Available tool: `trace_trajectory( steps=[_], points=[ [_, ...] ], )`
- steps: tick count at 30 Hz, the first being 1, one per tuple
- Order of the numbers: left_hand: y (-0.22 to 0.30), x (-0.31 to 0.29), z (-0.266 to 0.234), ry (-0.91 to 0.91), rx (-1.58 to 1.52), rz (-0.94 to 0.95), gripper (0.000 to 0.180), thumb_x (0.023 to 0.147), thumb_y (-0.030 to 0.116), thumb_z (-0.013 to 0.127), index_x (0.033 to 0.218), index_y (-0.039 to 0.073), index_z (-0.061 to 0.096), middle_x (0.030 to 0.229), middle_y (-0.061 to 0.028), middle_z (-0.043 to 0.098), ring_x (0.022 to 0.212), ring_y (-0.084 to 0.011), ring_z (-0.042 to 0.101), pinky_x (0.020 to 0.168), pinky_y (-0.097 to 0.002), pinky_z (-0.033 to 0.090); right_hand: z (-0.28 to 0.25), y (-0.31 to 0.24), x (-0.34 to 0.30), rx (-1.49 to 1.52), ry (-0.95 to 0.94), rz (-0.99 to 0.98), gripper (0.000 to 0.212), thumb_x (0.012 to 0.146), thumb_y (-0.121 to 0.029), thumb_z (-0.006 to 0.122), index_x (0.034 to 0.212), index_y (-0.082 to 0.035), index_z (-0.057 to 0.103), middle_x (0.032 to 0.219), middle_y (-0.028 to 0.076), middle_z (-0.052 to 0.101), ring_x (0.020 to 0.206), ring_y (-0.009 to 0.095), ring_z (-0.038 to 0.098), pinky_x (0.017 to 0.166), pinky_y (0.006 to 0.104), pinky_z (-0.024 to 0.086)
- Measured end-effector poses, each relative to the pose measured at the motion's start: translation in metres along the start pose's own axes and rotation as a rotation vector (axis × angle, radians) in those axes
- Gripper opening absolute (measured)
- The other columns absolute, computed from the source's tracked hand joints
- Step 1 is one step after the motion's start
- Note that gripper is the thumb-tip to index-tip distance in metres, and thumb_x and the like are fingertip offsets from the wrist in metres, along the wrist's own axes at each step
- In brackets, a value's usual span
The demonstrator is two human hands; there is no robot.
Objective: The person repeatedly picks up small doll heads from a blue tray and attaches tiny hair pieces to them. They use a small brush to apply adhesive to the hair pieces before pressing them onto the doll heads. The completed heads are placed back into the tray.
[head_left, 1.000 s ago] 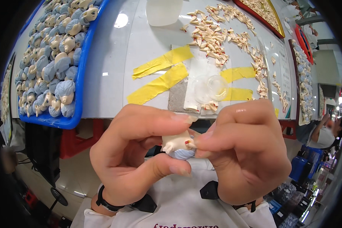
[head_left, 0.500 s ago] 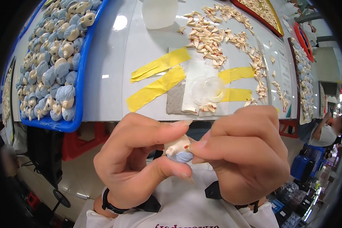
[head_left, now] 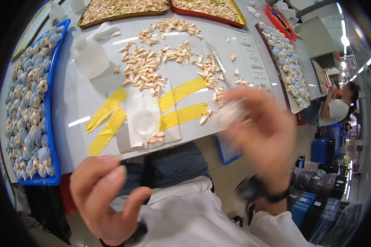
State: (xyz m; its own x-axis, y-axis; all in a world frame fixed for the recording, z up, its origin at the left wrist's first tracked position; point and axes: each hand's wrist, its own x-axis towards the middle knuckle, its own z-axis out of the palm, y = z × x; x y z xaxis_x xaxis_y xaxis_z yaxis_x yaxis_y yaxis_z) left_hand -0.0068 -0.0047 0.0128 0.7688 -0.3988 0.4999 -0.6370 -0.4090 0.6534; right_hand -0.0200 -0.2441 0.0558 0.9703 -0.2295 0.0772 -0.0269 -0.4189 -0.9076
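My left hand (head_left: 107, 197) hovers before the table's near edge with its fingers apart, nothing between them. Over the table's front edge to the right, my right hand (head_left: 264, 131) is smeared by motion. A pale rounded thing at its fingertips looks like the cream and light-blue toy head (head_left: 231, 113), though blur hides its details. A round clear dish (head_left: 145, 123) sits on a white sheet between yellow tape strips (head_left: 183, 117). Small cream pointed pieces (head_left: 146, 68), some with red ends, lie scattered beyond it. A few more rest beside the dish.
A blue tray (head_left: 53, 123) full of cream and blue toy heads stands at left. A white bottle (head_left: 90, 57) is near it. Trays of cream pieces (head_left: 206, 10) line the back. Another tray of heads (head_left: 284, 61) is at right; a person (head_left: 336, 105) sits beyond.
My hands have parted. My left hand has let go of the toy head and moved left; my right has swung up and right. The view has shifted, showing more of the table's far side.
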Motion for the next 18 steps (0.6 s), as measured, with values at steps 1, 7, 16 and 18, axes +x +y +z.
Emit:
trace_trajectory(
  steps=[1, 7, 16, 18],
  points=[
    [0.006, -0.006, -0.011, 0.123, 0.089, -0.072, 0.047, 0.073, 0.022, 0.070, 0.107, -0.003, 0.048, 0.107, -0.0183, 0.049, 0.098, -0.0282, 0.049, 0.083, -0.0352, 0.041, -0.022, -0.002, 0.018, -0.180, 0.107, 0.038, 0.026, 0.075, -0.004, 0.059, 0.102, -0.003, 0.058, 0.081, 0.003, 0.059, 0.068, 0.007, 0.054, 0.065, 0.0204, 0.045],
    [-0.006, -0.006, -0.028, 0.054, 0.069, -0.086, 0.037, 0.077, 0.007, 0.063, 0.109, -0.004, 0.049, 0.111, -0.0186, 0.048, 0.100, -0.0259, 0.047, 0.080, -0.0334, 0.041, -0.155, 0.086, 0.047, -0.873, 0.227, 0.026, 0.022, 0.076, -0.010, 0.058, 0.096, -0.002, 0.059, 0.088, 0.007, 0.056, 0.078, 0.017, 0.056, 0.071, 0.0265, 0.043],
    [-0.058, -0.020, -0.102, 0.269, 0.201, -0.200, 0.037, 0.089, 0.019, 0.046, 0.115, -0.006, 0.048, 0.124, -0.0155, 0.043, 0.100, -0.0189, 0.048, 0.087, -0.0300, 0.039, -0.156, 0.093, 0.039, -1.166, 0.282, 0.126, 0.021, 0.078, -0.020, 0.056, 0.093, -0.006, 0.061, 0.096, 0.010, 0.056, 0.083, 0.028, 0.056, 0.073, 0.0324, 0.044],
    [-0.069, -0.020, -0.128, 0.300, 0.374, -0.334, 0.043, 0.091, 0.027, 0.042, 0.119, -0.005, 0.045, 0.129, -0.0146, 0.040, 0.109, -0.0193, 0.045, 0.093, -0.0317, 0.037, -0.150, 0.086, 0.035, -1.223, 0.323, 0.094, 0.020, 0.077, -0.018, 0.056, 0.092, -0.006, 0.061, 0.096, 0.010, 0.056, 0.083, 0.028, 0.056, 0.073, 0.0326, 0.044]
  ],
)
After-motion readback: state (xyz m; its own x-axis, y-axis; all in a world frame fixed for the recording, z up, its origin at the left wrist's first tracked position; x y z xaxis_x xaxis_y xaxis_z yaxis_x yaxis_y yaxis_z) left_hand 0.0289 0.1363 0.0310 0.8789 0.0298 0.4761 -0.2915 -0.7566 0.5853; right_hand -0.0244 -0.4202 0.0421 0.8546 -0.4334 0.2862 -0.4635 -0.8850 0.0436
